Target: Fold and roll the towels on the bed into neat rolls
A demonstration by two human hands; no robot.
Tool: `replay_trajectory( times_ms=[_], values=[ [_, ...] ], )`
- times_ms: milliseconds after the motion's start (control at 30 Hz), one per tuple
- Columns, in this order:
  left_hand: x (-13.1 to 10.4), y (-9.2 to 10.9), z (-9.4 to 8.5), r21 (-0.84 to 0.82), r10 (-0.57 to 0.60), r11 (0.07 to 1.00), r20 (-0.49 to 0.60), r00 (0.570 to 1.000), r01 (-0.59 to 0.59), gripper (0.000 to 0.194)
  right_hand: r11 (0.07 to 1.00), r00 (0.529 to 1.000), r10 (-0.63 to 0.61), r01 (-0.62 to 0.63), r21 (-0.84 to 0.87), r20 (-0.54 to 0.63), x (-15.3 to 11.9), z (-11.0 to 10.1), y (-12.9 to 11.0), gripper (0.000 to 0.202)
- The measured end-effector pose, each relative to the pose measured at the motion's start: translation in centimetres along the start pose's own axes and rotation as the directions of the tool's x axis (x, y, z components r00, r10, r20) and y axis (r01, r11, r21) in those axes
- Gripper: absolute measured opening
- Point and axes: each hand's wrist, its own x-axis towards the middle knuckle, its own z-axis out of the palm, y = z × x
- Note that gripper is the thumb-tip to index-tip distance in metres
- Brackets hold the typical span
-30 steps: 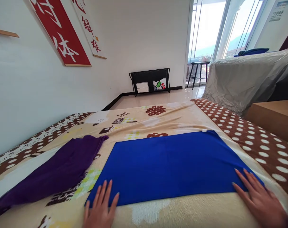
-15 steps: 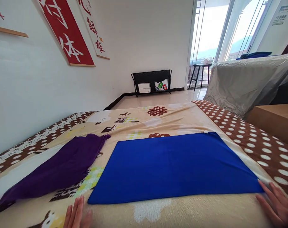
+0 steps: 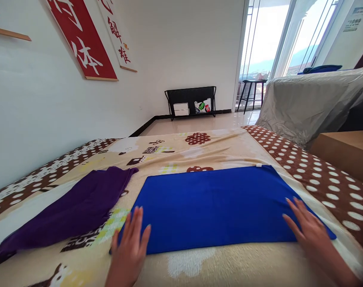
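Note:
A blue cloth (image 3: 217,207) lies spread flat in front of me, with a small white tag (image 3: 258,165) at its far edge. My left hand (image 3: 130,239) is over its near left corner, fingers stretched out. Over the right part of the cloth is my right hand (image 3: 308,223), its fingers spread and nothing in them. Whether either palm presses on the cloth or hovers just above it, I cannot tell. To the left lies a crumpled purple cloth (image 3: 76,207), apart from both hands.
Beneath the cloths is a patterned beige blanket (image 3: 193,265) with brown polka-dot borders. A wall with hanging scrolls (image 3: 88,52) runs along the left. At the right stand a cardboard box (image 3: 343,149) and plastic-covered furniture (image 3: 304,99). A low black rack (image 3: 190,95) stands at the back.
Both hands have moved forward and inward, from beside the blue cloth's near corners to over the cloth. The cloths have stayed in place.

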Motion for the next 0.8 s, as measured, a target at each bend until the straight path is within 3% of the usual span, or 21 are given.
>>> replay_trajectory(
  times_ms=[100, 167, 233, 267, 367, 433, 700, 800],
  values=[
    [6.0, 9.6, 1.1, -0.053, 0.290, 0.957, 0.087, 0.953, -0.286, 0.059, 0.961, 0.953, -0.254, 0.228, 0.158, 0.166, 6.5, 1.1, -11.7, 0.063],
    [9.5, 15.5, 3.1, -0.076, 0.381, 0.924, 0.124, 0.916, -0.374, 0.059, 0.927, 0.916, -0.354, 0.316, 0.202, 0.191, 10.0, 3.2, -18.4, 0.054],
    [11.8, 19.3, 5.9, -0.089, 0.422, 0.906, 0.155, 0.893, -0.413, 0.059, 0.908, 0.893, -0.398, 0.350, 0.232, 0.210, 12.2, 5.9, -22.8, 0.048],
    [12.5, 20.4, 7.4, -0.090, 0.435, 0.900, 0.161, 0.886, -0.426, 0.059, 0.905, 0.890, -0.401, 0.349, 0.242, 0.217, 12.8, 7.2, -24.0, 0.046],
    [13.1, 20.7, 10.9, -0.083, 0.455, 0.890, 0.148, 0.878, -0.448, 0.057, 0.909, 0.895, -0.386, 0.326, 0.262, 0.224, 13.2, 10.2, -24.7, 0.048],
    [13.0, 20.0, 12.1, -0.080, 0.462, 0.887, 0.131, 0.877, -0.456, 0.057, 0.907, 0.897, -0.382, 0.319, 0.274, 0.223, 12.9, 11.2, -24.0, 0.048],
    [13.2, 19.8, 13.0, -0.088, 0.452, 0.892, 0.113, 0.885, -0.444, 0.056, 0.894, 0.886, -0.410, 0.342, 0.289, 0.217, 13.2, 12.3, -23.0, 0.049],
    [13.9, 19.2, 12.8, -0.085, 0.426, 0.904, 0.117, 0.897, -0.419, 0.057, 0.899, 0.880, -0.413, 0.353, 0.261, 0.233, 14.1, 12.3, -20.9, 0.051]
  ],
)
